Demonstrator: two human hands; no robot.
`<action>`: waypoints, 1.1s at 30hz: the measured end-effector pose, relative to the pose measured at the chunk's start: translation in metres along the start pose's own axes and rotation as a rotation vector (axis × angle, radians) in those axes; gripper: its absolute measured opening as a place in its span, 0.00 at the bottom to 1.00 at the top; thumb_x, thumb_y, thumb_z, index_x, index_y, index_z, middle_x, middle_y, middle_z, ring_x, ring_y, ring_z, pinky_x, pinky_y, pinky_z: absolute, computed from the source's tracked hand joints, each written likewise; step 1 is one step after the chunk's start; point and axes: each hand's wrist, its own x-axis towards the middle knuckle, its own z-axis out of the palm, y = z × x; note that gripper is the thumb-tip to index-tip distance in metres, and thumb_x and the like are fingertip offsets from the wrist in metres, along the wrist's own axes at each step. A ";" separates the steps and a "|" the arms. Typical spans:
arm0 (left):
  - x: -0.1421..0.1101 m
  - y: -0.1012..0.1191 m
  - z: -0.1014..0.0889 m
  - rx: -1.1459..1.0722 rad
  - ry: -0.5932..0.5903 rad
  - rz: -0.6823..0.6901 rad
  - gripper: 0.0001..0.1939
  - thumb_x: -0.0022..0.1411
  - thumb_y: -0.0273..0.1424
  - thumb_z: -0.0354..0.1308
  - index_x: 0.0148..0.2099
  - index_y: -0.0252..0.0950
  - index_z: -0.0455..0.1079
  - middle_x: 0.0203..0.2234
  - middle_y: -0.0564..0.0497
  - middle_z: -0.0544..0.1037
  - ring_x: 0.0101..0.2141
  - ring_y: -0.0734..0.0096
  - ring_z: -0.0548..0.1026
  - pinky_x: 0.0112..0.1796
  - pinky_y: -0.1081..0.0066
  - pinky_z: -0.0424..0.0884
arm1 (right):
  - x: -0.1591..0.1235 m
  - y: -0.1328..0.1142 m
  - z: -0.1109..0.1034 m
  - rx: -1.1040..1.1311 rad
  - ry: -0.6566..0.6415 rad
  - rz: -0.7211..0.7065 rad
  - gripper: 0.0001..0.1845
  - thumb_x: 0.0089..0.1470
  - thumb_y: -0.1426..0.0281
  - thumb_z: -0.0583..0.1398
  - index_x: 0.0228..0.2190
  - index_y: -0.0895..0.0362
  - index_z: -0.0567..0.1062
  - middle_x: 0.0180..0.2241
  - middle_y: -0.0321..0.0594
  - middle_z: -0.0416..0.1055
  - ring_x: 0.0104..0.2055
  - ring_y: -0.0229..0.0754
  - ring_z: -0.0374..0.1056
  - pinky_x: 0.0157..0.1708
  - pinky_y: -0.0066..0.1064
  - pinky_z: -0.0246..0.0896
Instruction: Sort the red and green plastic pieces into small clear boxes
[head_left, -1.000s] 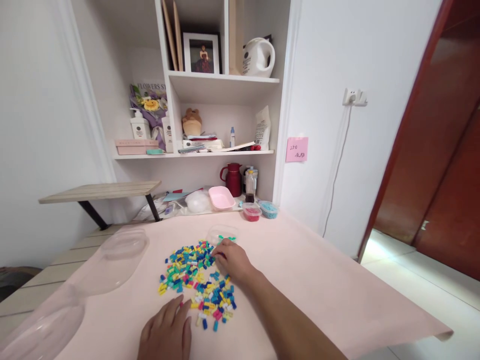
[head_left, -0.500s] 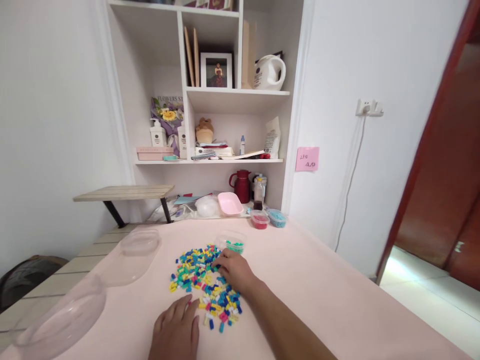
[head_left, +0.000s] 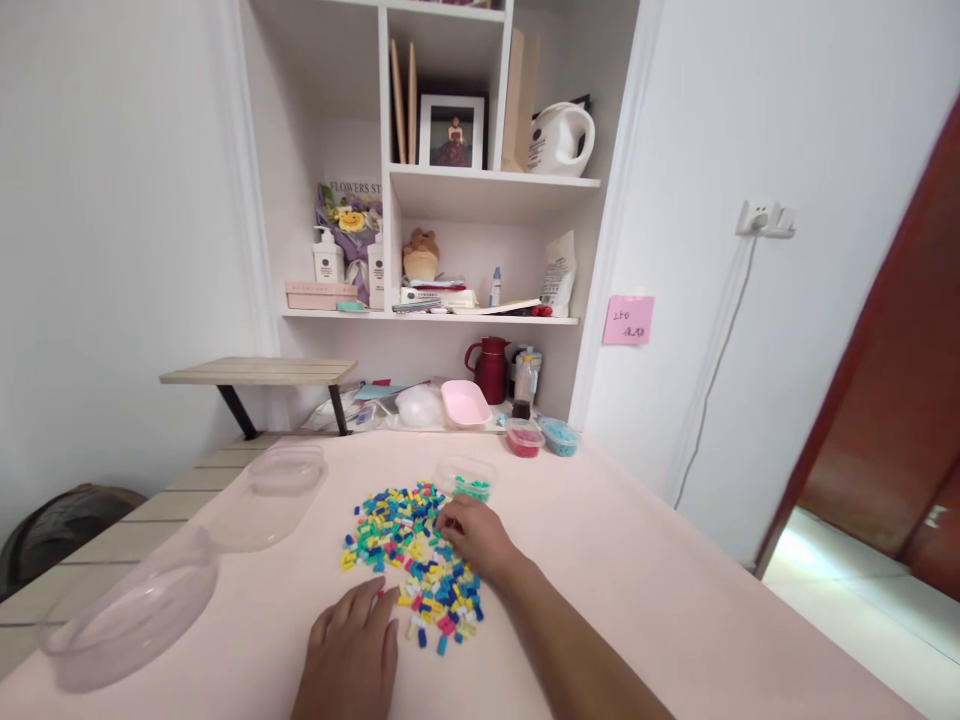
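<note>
A loose pile of small colored plastic blocks [head_left: 411,540] in blue, yellow, green, white and pink is spread over the pink tabletop. At its right edge is my right hand [head_left: 474,532], its fingers curled and drawn together. Whatever those fingertips hold is hidden or too small to name. Just beyond that hand stands a small clear tub [head_left: 466,474] with green blocks [head_left: 471,488] inside. My left hand [head_left: 351,645] lies palm down at the near left of the pile, fingers stretched out, its fingertips close to the nearest blocks.
Clear plastic containers [head_left: 135,625] sit on the left. At the back right are a tub of red pieces [head_left: 523,438] and a tub of blue pieces [head_left: 559,437]. A pink tray [head_left: 465,403] and a red jug [head_left: 490,370] stand behind, below the shelves [head_left: 495,195].
The head view has shifted a little. My right hand's fingers have curled in and pulled back slightly from the pile. My left hand stays almost where it was.
</note>
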 end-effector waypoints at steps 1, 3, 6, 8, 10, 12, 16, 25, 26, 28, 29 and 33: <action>0.000 0.001 0.000 0.006 -0.005 -0.006 0.22 0.64 0.29 0.44 0.56 0.44 0.71 0.55 0.47 0.73 0.56 0.63 0.69 0.55 0.56 0.61 | 0.000 0.000 0.000 -0.002 -0.005 -0.014 0.12 0.50 0.75 0.60 0.37 0.51 0.79 0.39 0.37 0.73 0.40 0.38 0.68 0.39 0.25 0.58; 0.001 0.002 0.000 0.015 -0.012 -0.016 0.21 0.65 0.30 0.44 0.55 0.44 0.71 0.56 0.47 0.73 0.56 0.63 0.69 0.55 0.56 0.61 | 0.000 0.001 0.000 -0.018 -0.016 -0.039 0.13 0.52 0.73 0.60 0.39 0.50 0.79 0.40 0.37 0.73 0.43 0.39 0.68 0.41 0.26 0.58; 0.001 0.003 -0.001 0.020 -0.012 -0.008 0.21 0.65 0.30 0.44 0.56 0.45 0.71 0.56 0.48 0.73 0.56 0.63 0.69 0.55 0.56 0.61 | 0.000 0.002 0.000 -0.050 -0.038 -0.054 0.13 0.53 0.71 0.60 0.40 0.48 0.80 0.41 0.38 0.74 0.44 0.41 0.68 0.43 0.27 0.59; 0.001 0.002 0.000 0.022 -0.013 -0.003 0.22 0.65 0.30 0.44 0.56 0.45 0.71 0.56 0.48 0.73 0.56 0.63 0.68 0.55 0.56 0.61 | 0.001 0.002 0.000 -0.063 -0.046 -0.056 0.14 0.53 0.71 0.60 0.41 0.47 0.80 0.41 0.38 0.74 0.44 0.40 0.68 0.42 0.27 0.59; 0.000 0.000 0.001 0.018 -0.008 -0.001 0.22 0.65 0.30 0.43 0.56 0.45 0.71 0.56 0.48 0.73 0.56 0.63 0.68 0.55 0.56 0.61 | 0.002 0.002 0.001 -0.069 -0.049 -0.056 0.15 0.53 0.71 0.60 0.42 0.47 0.80 0.41 0.38 0.73 0.43 0.40 0.69 0.41 0.27 0.59; 0.000 -0.001 0.003 0.011 0.009 0.005 0.22 0.65 0.30 0.43 0.55 0.45 0.71 0.55 0.48 0.73 0.56 0.63 0.69 0.55 0.56 0.61 | 0.003 0.002 0.001 -0.075 -0.052 -0.056 0.15 0.52 0.72 0.60 0.41 0.47 0.80 0.40 0.38 0.73 0.43 0.41 0.68 0.41 0.27 0.59; -0.001 -0.002 0.004 0.016 0.018 0.013 0.22 0.65 0.30 0.43 0.55 0.44 0.71 0.55 0.47 0.73 0.56 0.63 0.69 0.55 0.55 0.61 | 0.002 0.001 0.001 -0.056 -0.032 -0.051 0.12 0.50 0.74 0.61 0.37 0.50 0.79 0.39 0.38 0.73 0.42 0.40 0.68 0.41 0.26 0.58; -0.003 -0.001 0.001 0.059 -0.018 0.010 0.23 0.66 0.31 0.42 0.57 0.44 0.69 0.56 0.48 0.72 0.57 0.64 0.68 0.55 0.56 0.61 | -0.001 0.000 0.003 0.100 0.011 -0.032 0.13 0.46 0.79 0.59 0.35 0.54 0.74 0.39 0.36 0.69 0.30 0.33 0.65 0.33 0.23 0.57; -0.003 -0.001 0.002 0.061 -0.017 0.011 0.23 0.65 0.31 0.42 0.57 0.44 0.70 0.56 0.48 0.72 0.57 0.64 0.68 0.55 0.56 0.61 | -0.002 0.000 0.003 0.107 0.012 -0.040 0.14 0.45 0.80 0.59 0.34 0.54 0.74 0.39 0.35 0.69 0.29 0.32 0.65 0.33 0.23 0.57; -0.002 -0.001 0.002 0.059 -0.009 0.011 0.23 0.65 0.30 0.42 0.57 0.45 0.70 0.56 0.48 0.72 0.57 0.64 0.68 0.55 0.56 0.61 | -0.004 -0.001 0.003 0.119 0.021 -0.056 0.14 0.44 0.80 0.59 0.34 0.54 0.74 0.39 0.35 0.68 0.29 0.32 0.65 0.33 0.23 0.57; -0.001 -0.001 0.002 0.057 -0.005 0.012 0.22 0.65 0.30 0.43 0.57 0.45 0.70 0.56 0.48 0.73 0.57 0.64 0.68 0.55 0.56 0.61 | -0.004 -0.002 0.003 0.127 0.029 -0.064 0.14 0.44 0.80 0.59 0.34 0.53 0.74 0.39 0.35 0.68 0.29 0.32 0.65 0.33 0.23 0.57; 0.001 -0.001 0.003 0.038 0.005 0.014 0.21 0.65 0.31 0.44 0.55 0.45 0.71 0.55 0.48 0.73 0.56 0.63 0.69 0.55 0.56 0.62 | -0.004 -0.005 -0.003 0.147 0.156 -0.076 0.12 0.46 0.76 0.61 0.35 0.52 0.76 0.33 0.34 0.69 0.30 0.35 0.65 0.33 0.25 0.57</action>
